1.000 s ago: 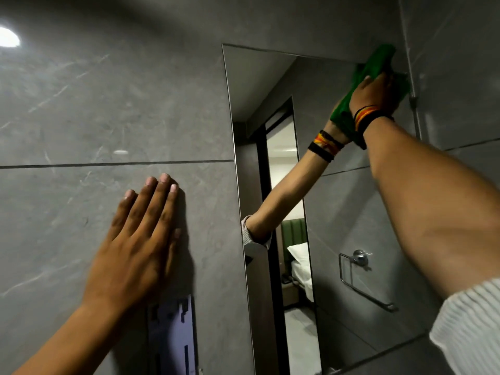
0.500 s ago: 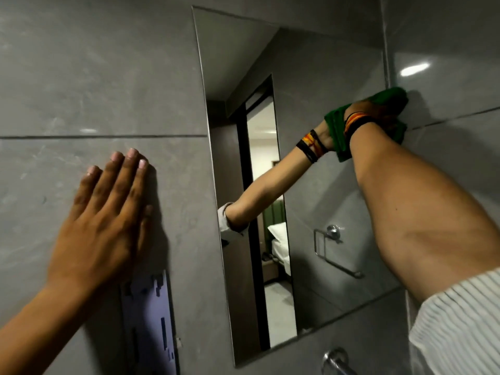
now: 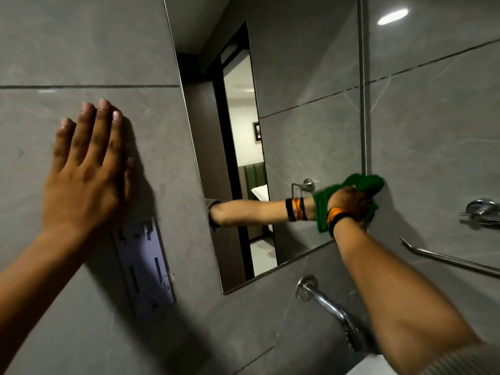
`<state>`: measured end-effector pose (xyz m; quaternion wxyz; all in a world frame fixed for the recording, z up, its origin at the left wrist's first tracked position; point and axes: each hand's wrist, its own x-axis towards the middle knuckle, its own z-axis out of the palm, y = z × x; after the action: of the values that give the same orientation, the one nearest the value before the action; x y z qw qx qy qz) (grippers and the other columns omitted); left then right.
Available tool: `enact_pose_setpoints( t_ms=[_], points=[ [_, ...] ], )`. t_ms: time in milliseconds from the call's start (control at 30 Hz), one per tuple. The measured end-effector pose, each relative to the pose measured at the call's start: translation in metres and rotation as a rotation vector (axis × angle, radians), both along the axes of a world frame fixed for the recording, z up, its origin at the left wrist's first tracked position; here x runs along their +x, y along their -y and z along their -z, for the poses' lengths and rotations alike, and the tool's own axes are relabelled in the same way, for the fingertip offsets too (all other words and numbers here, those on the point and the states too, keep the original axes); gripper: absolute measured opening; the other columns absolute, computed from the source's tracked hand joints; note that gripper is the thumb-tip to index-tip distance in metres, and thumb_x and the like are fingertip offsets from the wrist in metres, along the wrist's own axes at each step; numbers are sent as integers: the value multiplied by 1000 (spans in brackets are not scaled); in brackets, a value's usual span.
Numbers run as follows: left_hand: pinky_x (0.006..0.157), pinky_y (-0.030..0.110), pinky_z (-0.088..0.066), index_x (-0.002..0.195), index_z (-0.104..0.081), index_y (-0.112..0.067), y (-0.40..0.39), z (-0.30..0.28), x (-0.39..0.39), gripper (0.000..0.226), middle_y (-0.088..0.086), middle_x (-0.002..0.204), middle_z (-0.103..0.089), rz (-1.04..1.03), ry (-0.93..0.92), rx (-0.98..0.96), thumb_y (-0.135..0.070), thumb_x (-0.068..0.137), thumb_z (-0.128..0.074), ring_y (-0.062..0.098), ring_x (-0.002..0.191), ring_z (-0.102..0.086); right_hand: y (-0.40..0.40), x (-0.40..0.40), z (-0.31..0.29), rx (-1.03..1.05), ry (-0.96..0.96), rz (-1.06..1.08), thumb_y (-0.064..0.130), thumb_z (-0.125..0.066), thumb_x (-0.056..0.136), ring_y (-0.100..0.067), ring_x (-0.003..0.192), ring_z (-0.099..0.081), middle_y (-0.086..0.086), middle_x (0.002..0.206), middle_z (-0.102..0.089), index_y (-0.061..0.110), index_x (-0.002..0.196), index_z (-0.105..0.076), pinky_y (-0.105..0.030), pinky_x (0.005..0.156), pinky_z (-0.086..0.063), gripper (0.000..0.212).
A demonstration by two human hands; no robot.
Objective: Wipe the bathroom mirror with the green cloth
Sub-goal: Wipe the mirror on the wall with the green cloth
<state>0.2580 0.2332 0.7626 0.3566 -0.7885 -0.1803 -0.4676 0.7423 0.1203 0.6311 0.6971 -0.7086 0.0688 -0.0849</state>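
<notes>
The tall frameless mirror (image 3: pixel 305 125) is set in the grey tiled wall and runs out of view at the top. My right hand (image 3: pixel 349 203) presses the green cloth (image 3: pixel 365 182) flat against the glass at the mirror's lower right corner, by its right edge. Black and orange bands circle that wrist. The mirror shows my arm and the cloth reflected. My left hand (image 3: pixel 86 169) lies flat on the wall tile left of the mirror, fingers together and pointing up, holding nothing.
A chrome spout (image 3: pixel 327 307) juts from the wall just under the mirror's lower edge. A chrome rail (image 3: pixel 446 259) and a round chrome fitting (image 3: pixel 481 209) sit on the right wall. A pale plastic wall plate (image 3: pixel 143 266) is below my left hand.
My right hand has slid the green cloth down the mirror's right edge from the top corner to near the bottom corner. My left hand stays flat on the wall.
</notes>
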Motion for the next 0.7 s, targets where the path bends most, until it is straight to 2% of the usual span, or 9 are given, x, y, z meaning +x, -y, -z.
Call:
enact_pose_setpoints(
  t_ms=[67, 133, 233, 367, 500, 600, 700],
  points=[
    [129, 58, -3, 165, -17, 1, 3, 0, -1, 71, 23, 174, -6, 3, 22, 32, -26, 101, -34, 35, 162, 1, 0, -3, 28, 59, 147, -66, 36, -29, 104, -36, 150, -19, -22, 162, -20, -1, 154, -18, -45, 123, -12, 64],
    [130, 57, -3, 165, -17, 0, -5, 2, 2, 71, 22, 174, -7, 1, 23, 33, -25, 102, -38, 36, 162, -1, 0, -3, 60, 21, 271, -113, 43, -25, 100, -34, 151, -17, -21, 163, -18, 0, 155, -16, -44, 124, -11, 71],
    [129, 60, -9, 168, -3, -15, -12, 4, 11, 77, 15, 176, 0, -42, 95, -34, -26, 106, -46, 33, 163, 1, 5, -7, 75, -55, 392, -174, 47, -19, 97, -31, 153, -13, -19, 164, -14, 1, 155, -12, -42, 125, -8, 75],
    [132, 50, 1, 167, -7, -6, -2, 4, 13, 68, 14, 176, 0, -97, 101, 21, -34, 108, -26, 29, 163, 4, -2, -39, 86, -93, 613, -215, 49, -20, 99, -29, 153, -10, -19, 164, -12, 1, 155, -14, -43, 126, -5, 74],
    [132, 48, 3, 167, -5, -6, 2, 3, 11, 68, 15, 176, 1, -118, 95, 19, -36, 108, -23, 29, 163, 5, -10, -85, 78, -115, 771, -248, 48, -22, 101, -26, 153, -12, -19, 163, -17, 0, 153, -21, -49, 125, -10, 71],
    [132, 49, 2, 167, -5, -5, 3, 4, 12, 68, 15, 176, 1, -135, 90, 22, -37, 109, -19, 29, 163, 5, -15, -130, 72, -169, 976, -231, 41, -28, 102, -29, 151, -21, -18, 160, -25, -1, 150, -30, -53, 123, -17, 64],
    [132, 48, 2, 167, -6, -4, 4, 4, 13, 67, 15, 176, 0, -134, 98, 28, -36, 109, -20, 30, 163, 4, -20, -178, 71, -197, 1169, -259, 38, -31, 102, -31, 151, -21, -16, 161, -27, 2, 150, -34, -55, 122, -16, 59]
  ],
)
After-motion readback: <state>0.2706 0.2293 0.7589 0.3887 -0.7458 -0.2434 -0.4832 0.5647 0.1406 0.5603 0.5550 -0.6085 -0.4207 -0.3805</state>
